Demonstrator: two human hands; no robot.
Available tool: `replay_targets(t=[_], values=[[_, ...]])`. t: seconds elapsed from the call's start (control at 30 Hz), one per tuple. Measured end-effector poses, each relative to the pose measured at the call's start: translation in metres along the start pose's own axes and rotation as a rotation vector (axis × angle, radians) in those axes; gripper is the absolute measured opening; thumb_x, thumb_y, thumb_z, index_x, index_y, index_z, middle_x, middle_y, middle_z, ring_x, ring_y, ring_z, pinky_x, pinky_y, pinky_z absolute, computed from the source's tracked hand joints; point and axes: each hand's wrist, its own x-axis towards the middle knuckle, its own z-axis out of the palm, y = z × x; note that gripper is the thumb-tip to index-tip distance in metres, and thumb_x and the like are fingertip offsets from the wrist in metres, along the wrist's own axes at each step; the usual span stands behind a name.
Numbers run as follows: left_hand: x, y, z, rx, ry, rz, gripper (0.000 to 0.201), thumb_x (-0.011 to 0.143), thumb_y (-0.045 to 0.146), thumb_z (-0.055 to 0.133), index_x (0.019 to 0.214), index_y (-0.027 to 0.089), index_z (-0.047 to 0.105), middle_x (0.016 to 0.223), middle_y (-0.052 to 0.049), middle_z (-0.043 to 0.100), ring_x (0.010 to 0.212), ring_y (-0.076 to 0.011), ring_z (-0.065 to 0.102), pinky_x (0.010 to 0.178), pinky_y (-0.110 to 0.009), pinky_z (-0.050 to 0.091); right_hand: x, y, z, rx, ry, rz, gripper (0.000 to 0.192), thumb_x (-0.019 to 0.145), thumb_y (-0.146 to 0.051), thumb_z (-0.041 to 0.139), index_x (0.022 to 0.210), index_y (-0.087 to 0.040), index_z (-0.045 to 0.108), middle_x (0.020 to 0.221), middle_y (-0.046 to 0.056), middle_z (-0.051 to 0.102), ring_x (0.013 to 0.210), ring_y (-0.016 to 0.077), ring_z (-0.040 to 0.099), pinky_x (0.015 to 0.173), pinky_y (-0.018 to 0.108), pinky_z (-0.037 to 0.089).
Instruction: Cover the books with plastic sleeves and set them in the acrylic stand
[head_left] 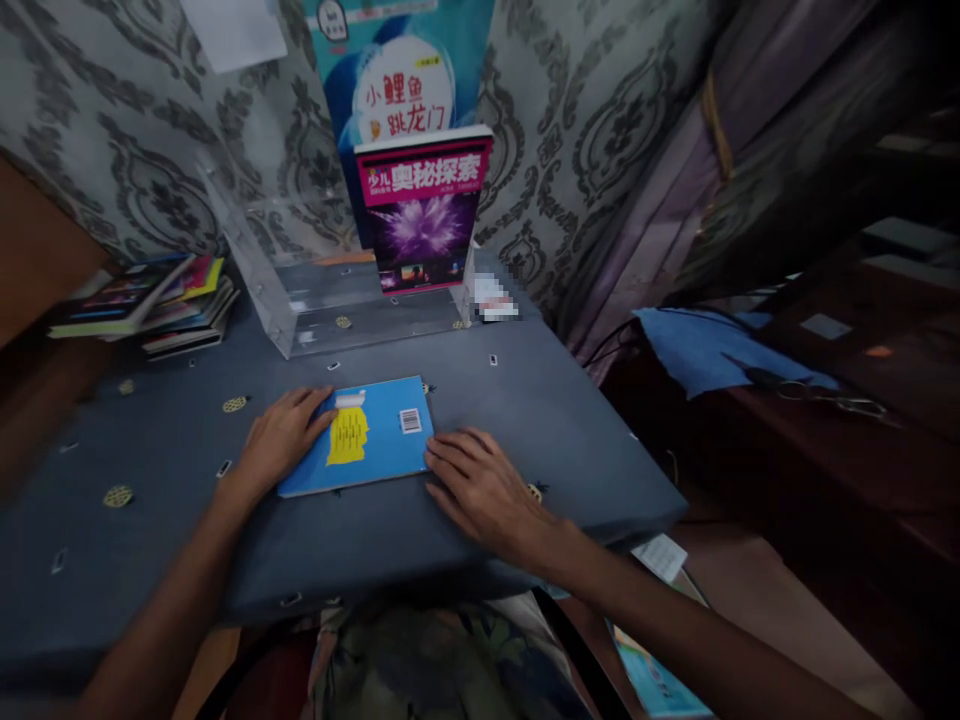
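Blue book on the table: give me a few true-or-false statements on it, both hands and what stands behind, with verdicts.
1. The blue book lies flat on the grey table. True.
2. The left hand grips the book in the air. False: it rests flat on the book's left edge.
3. The right hand lies open on the table at the book's right edge. True.
4. The pink-covered book lies flat beside the blue one. False: it stands upright in the clear acrylic stand.
5. A stack of books sits at the table's far left. True.
6. The blue cloth covers the blue book. False: it lies off to the right.
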Motion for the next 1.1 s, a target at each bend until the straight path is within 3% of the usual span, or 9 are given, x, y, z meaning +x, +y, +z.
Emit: replay_targets(t=[0.17, 0.33, 0.47, 0.63, 0.77, 0.87, 0.97, 1.03, 1.1], values=[[-0.027, 0.015, -0.016, 0.107, -0.04, -0.041, 0.045, 0.104, 0.041, 0.036, 0.14, 0.026, 0.059, 0.111, -0.012, 0.07, 0.1, -0.0303, 0.068, 0.069, -0.035, 0.054, -0.003, -0.008, -0.001, -0.045, -0.042, 0.022, 0.041, 0.096, -0.038, 0.064, 0.129, -0.014, 0.064, 0.127, 0.016, 0.07, 0.119, 0.0318, 0.062, 0.105, 0.055, 0.048], [-0.084, 0.032, -0.023, 0.17, -0.142, -0.06, 0.042, 0.103, 0.038, 0.041, 0.142, 0.035, 0.057, 0.096, -0.008, 0.072, 0.079, -0.0273, 0.072, 0.055, -0.029, 0.047, -0.019, -0.005, -0.005, -0.049, -0.131, -0.052, 0.073, 0.091, -0.062, 0.063, 0.144, -0.013, 0.052, 0.141, 0.021, 0.059, 0.131, 0.0356, 0.055, 0.111, 0.064, 0.04], [-0.128, 0.036, -0.014, 0.004, -0.054, -0.043, 0.042, 0.104, 0.042, 0.039, 0.137, 0.032, 0.062, 0.099, -0.007, 0.075, 0.072, -0.0247, 0.073, 0.051, -0.028, 0.047, -0.036, -0.011, -0.002, -0.054, -0.186, -0.135, 0.092, 0.083, -0.07, 0.067, 0.152, -0.015, 0.042, 0.154, 0.025, 0.044, 0.143, 0.04, 0.041, 0.112, 0.066, 0.039], [-0.152, 0.036, -0.014, -0.27, -0.019, 0.001, 0.042, 0.101, 0.046, 0.044, 0.136, 0.031, 0.062, 0.119, -0.006, 0.075, 0.086, -0.0234, 0.077, 0.063, -0.029, 0.058, -0.05, -0.03, 0.008, -0.109, -0.131, -0.101, 0.072, 0.088, -0.039, 0.074, 0.15, -0.017, 0.045, 0.152, 0.025, 0.046, 0.142, 0.0397, 0.043, 0.108, 0.062, 0.047], [-0.153, 0.031, -0.019, -0.527, -0.017, 0.003, 0.04, 0.1, 0.046, 0.047, 0.133, 0.031, 0.065, 0.123, -0.004, 0.075, 0.102, -0.0243, 0.075, 0.08, -0.034, 0.062, -0.051, -0.034, 0.012, -0.139, -0.048, -0.095, 0.058, 0.092, -0.043, 0.068, 0.143, -0.019, 0.054, 0.145, 0.023, 0.054, 0.135, 0.0385, 0.05, 0.105, 0.061, 0.049], [-0.15, 0.024, -0.02, -0.721, -0.082, -0.011, 0.041, 0.098, 0.049, 0.048, 0.128, 0.032, 0.069, 0.117, -0.004, 0.077, 0.096, -0.0248, 0.076, 0.078, -0.035, 0.062, -0.048, -0.027, 0.009, -0.144, -0.031, -0.135, 0.053, 0.094, -0.048, 0.065, 0.139, -0.021, 0.058, 0.139, 0.02, 0.06, 0.128, 0.0356, 0.056, 0.104, 0.06, 0.049], [-0.148, 0.017, -0.02, -0.922, -0.159, -0.11, 0.045, 0.099, 0.055, 0.042, 0.122, 0.032, 0.074, 0.099, -0.004, 0.08, 0.076, -0.023, 0.074, 0.063, -0.033, 0.06, -0.046, -0.016, 0.006, -0.085, -0.046, -0.119, 0.055, 0.095, -0.052, 0.062, 0.142, -0.024, 0.057, 0.139, 0.017, 0.062, 0.124, 0.0325, 0.06, 0.098, 0.052, 0.055], [-0.145, 0.014, -0.02, -1.012, -0.1, -0.167, 0.05, 0.101, 0.056, 0.036, 0.113, 0.031, 0.078, 0.091, -0.006, 0.079, 0.07, -0.0224, 0.071, 0.06, -0.034, 0.059, -0.043, -0.01, 0.003, -0.019, -0.057, -0.077, 0.055, 0.096, -0.053, 0.058, 0.144, -0.026, 0.054, 0.139, 0.015, 0.063, 0.122, 0.0309, 0.062, 0.095, 0.049, 0.057], [-0.14, 0.014, -0.02, -1.051, 0.046, -0.153, 0.058, 0.102, 0.056, 0.028, 0.109, 0.029, 0.079, 0.095, -0.009, 0.075, 0.077, -0.0236, 0.071, 0.067, -0.038, 0.06, -0.039, -0.008, 0.0, 0.084, -0.055, -0.012, 0.052, 0.1, -0.05, 0.054, 0.146, -0.026, 0.053, 0.135, 0.013, 0.066, 0.118, 0.0282, 0.065, 0.095, 0.047, 0.057]])
